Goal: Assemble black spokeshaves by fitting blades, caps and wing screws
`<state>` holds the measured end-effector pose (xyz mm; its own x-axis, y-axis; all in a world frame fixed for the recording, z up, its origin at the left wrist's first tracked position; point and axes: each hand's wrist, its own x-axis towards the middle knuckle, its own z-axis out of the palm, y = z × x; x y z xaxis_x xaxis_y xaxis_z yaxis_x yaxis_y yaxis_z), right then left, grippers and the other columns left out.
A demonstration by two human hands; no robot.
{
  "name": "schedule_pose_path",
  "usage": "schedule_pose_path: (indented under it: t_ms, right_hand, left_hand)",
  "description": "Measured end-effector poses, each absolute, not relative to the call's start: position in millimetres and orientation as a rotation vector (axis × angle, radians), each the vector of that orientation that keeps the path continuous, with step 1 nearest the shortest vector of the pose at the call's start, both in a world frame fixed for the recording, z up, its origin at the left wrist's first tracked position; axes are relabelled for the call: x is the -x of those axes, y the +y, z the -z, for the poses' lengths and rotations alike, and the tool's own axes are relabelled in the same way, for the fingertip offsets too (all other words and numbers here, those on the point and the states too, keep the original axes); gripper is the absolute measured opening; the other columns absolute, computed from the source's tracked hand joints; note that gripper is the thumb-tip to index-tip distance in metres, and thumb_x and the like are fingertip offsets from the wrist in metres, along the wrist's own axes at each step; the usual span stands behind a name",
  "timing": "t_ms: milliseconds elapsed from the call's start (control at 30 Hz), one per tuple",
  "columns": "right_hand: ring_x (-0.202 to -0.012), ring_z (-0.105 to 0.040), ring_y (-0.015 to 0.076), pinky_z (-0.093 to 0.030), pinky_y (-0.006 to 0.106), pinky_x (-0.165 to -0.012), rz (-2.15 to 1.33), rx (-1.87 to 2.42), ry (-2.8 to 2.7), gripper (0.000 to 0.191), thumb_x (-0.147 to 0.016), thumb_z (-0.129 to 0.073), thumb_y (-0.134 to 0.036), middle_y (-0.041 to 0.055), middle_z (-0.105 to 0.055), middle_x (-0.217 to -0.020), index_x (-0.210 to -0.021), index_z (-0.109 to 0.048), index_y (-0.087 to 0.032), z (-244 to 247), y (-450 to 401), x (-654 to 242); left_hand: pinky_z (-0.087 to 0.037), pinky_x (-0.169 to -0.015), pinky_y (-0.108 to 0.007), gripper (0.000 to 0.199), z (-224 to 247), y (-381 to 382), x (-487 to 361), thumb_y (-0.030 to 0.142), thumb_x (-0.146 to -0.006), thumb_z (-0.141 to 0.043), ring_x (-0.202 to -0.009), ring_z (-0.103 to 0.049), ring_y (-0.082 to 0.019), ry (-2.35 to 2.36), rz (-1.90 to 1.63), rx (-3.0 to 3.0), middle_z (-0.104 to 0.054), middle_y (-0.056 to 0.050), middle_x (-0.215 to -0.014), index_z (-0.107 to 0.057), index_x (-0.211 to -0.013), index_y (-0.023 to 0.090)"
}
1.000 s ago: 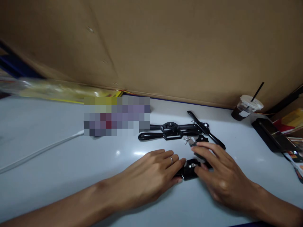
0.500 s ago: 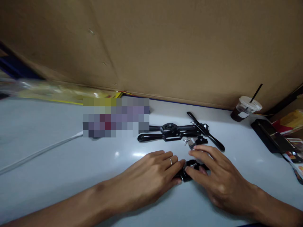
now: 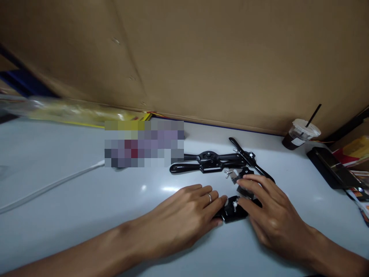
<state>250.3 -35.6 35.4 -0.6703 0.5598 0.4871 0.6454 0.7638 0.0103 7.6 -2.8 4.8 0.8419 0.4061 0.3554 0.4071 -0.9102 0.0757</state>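
Note:
A black metal spokeshave [image 3: 230, 215] lies on the table in front of me, with a silver thumb screw [image 3: 235, 204] at its middle. My left hand [image 3: 190, 211], a ring on one finger, is closed around its left handle. My right hand [image 3: 268, 207] is over the right handle, fingers bent and apart. Its index fingertip is right beside the thumb screw, and the thumb is mostly hidden. Just beyond the right fingertips lie a black cap piece [image 3: 247, 171], a dark flat piece [image 3: 245, 191] and a loose silver wing screw [image 3: 228, 174].
Behind my hands lie two more spokeshaves [image 3: 210, 166] side by side, and another spokeshave [image 3: 249, 156] at a slant. A drink cup [image 3: 300, 134] with a straw stands back right, near a black phone-like object [image 3: 331, 167]. A white cable [image 3: 57, 184] runs left; a blurred-out item adjoins it.
My right hand has shifted slightly right, its fingers drawing away from the spokeshave's middle, so the thumb screw shows more clearly. The left hand keeps its hold. The view has shifted a little.

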Motion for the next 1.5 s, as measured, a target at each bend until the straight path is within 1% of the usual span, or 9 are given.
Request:
schedule_pose_path:
  t_ms: [233,367,500,667,867,1067,1133,1333,1500]
  right_hand:
    - [-0.12,-0.059,0.0293,-0.06,0.043,-0.093,0.165,0.807,-2.557,0.037,-0.091,-0.046,0.005,0.0179,-0.07,-0.119,-0.11,-0.074,-0.012,-37.1,-34.1,-250.4]
    - [-0.119,-0.059,0.0285,-0.059,0.043,-0.094,0.111,0.744,-2.533,0.034,-0.091,-0.048,0.004,0.0175,-0.069,-0.121,-0.103,-0.074,-0.014,-41.0,-35.3,-251.3]
    - [-0.109,-0.059,0.0282,-0.059,0.043,-0.091,0.067,0.763,-2.463,0.025,-0.088,-0.05,0.0,0.0187,-0.068,-0.11,-0.094,-0.073,-0.009,-43.4,-39.3,-251.9]
    - [-0.109,-0.057,0.0288,-0.058,0.046,-0.093,0.033,0.763,-2.513,0.03,-0.087,-0.052,-0.004,0.0169,-0.067,-0.11,-0.108,-0.073,-0.009,-39.6,-40.1,-251.5]
    - [-0.119,-0.056,0.0308,-0.057,0.046,-0.095,0.108,0.869,-2.511,0.025,-0.091,-0.05,-0.002,0.0169,-0.068,-0.118,-0.086,-0.073,-0.012,-35.8,-38.0,-253.1]
    - [-0.119,-0.054,0.0313,-0.056,0.048,-0.098,0.086,0.883,-2.56,0.03,-0.091,-0.05,-0.004,0.0181,-0.067,-0.119,-0.11,-0.072,-0.009,-36.8,-37.2,-250.2]
    - [-0.119,-0.055,0.0303,-0.055,0.046,-0.1,0.029,0.859,-2.587,0.029,-0.091,-0.051,-0.005,0.0175,-0.066,-0.119,-0.11,-0.072,-0.01,-36.1,-37.5,-248.8]
    - [-0.103,-0.059,0.0265,-0.055,0.045,-0.09,-0.036,0.982,-2.531,0.029,-0.099,-0.055,-0.015,0.0129,-0.068,-0.112,-0.125,-0.067,-0.013,-28.6,-33.7,-250.9]
    - [-0.091,-0.057,0.0247,-0.05,0.042,-0.082,0.002,0.981,-2.506,0.016,-0.099,-0.056,-0.019,0.0097,-0.067,-0.1,-0.103,-0.07,-0.014,-27.8,-29.3,-251.9]
  left_hand:
    - [-0.044,-0.064,-0.034,0.016,-5.4,-2.3,-7.2,0.028,-0.108,-0.052,-0.072,-0.061,-0.021,-0.659,0.567,3.01,-0.066,-0.003,-0.084,-0.06,-0.11,0.014]
    - [-0.043,-0.063,-0.034,0.016,-6.0,-2.6,-6.7,0.028,-0.108,-0.053,-0.07,-0.059,-0.021,-0.66,0.572,3.028,-0.066,-0.002,-0.083,-0.059,-0.112,0.014]
    - [-0.044,-0.063,-0.034,0.016,-6.4,-3.7,-6.2,0.027,-0.107,-0.053,-0.07,-0.059,-0.021,-0.655,0.565,3.031,-0.065,-0.002,-0.082,-0.06,-0.111,0.014]
    - [-0.044,-0.062,-0.034,0.018,-5.1,-2.8,-6.4,0.028,-0.109,-0.049,-0.07,-0.06,-0.021,-0.654,0.586,3.012,-0.066,-0.003,-0.083,-0.06,-0.11,0.014]
    - [-0.046,-0.064,-0.035,0.022,-4.0,-2.1,-7.3,0.029,-0.11,-0.046,-0.071,-0.062,-0.021,-0.651,0.566,2.979,-0.067,-0.004,-0.085,-0.06,-0.113,0.013]
    - [-0.046,-0.063,-0.034,0.022,-4.4,-3.0,-7.1,0.029,-0.11,-0.046,-0.071,-0.061,-0.021,-0.645,0.575,2.984,-0.067,-0.004,-0.083,-0.06,-0.111,0.013]
    - [-0.046,-0.063,-0.034,0.022,-5.3,-3.0,-7.5,0.029,-0.111,-0.044,-0.071,-0.061,-0.021,-0.65,0.579,2.994,-0.066,-0.003,-0.083,-0.061,-0.109,0.014]
    - [-0.047,-0.063,-0.035,0.021,-6.0,-2.4,-7.4,0.029,-0.11,-0.046,-0.07,-0.062,-0.02,-0.668,0.547,3.01,-0.066,-0.003,-0.083,-0.061,-0.102,0.016]
    - [-0.044,-0.059,-0.033,0.02,-6.0,-3.5,-6.4,0.028,-0.109,-0.049,-0.066,-0.059,-0.018,-0.734,0.595,3.044,-0.064,-0.002,-0.08,-0.057,-0.095,0.018]
